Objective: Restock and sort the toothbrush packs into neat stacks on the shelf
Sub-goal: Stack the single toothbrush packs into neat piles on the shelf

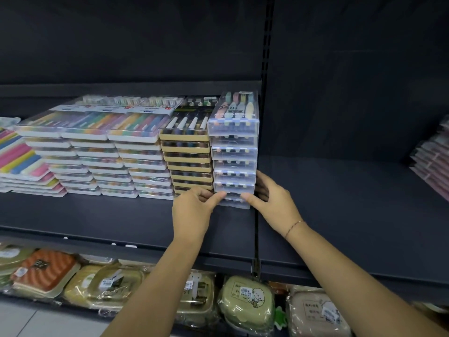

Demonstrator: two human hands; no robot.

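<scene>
**Item 1 – stack of clear toothbrush packs** (234, 152). We list it on the dark shelf (121, 215), at the right end of the row and just left of the slotted upright (268, 57). It is the tallest pile there. Pastel brush handles show through its top pack.

**Item 2 – left hand** (194, 205). The thumb presses the front of the lowest clear packs at their left corner. The fingers curl in at the seam with the neighbouring pile, so we record a closed pinch on the foot of the stack.

**Item 3 – right hand** (274, 200). The thumb lies on the front of the same low packs and the fingers wrap the right side, a grip round that corner. There is a thin bracelet (295, 226) at the wrist.

**Item 4 – neighbouring stock.** A pile of black-and-gold packs (187, 161) touches the clear stack on its left. Beyond it stand three piles of white-tray multicolour packs (97, 152), then low pastel packs (21, 161) at the far left.

**Item 5 – elsewhere.** We note pink packs (435, 154) well apart at the far right, and wrapped lidded boxes (246, 302) on the tier below.
</scene>
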